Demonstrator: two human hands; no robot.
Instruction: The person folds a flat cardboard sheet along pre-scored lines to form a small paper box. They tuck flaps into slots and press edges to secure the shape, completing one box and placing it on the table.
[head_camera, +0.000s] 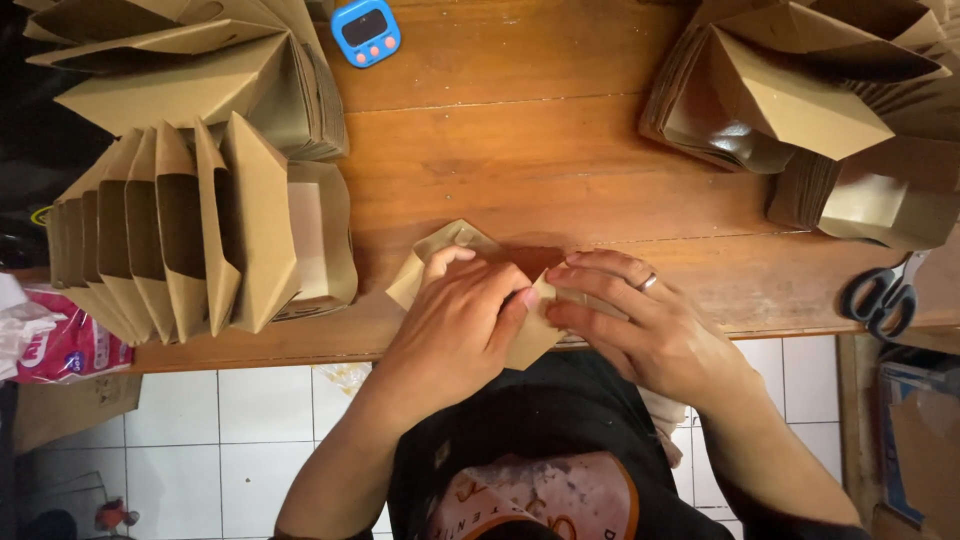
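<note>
Flat cardboard box blank (450, 245) lies under both hands — left (455, 320), right (640, 325) — pressing it.

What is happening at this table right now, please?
A person presses a flat brown paper piece down on the wooden table near its front edge, with the left hand and the right hand both on it. Rows of folded paper boxes stand on the left, more box stacks on the right. A blue timer lies at the far edge, and scissors lie on the right.
</note>
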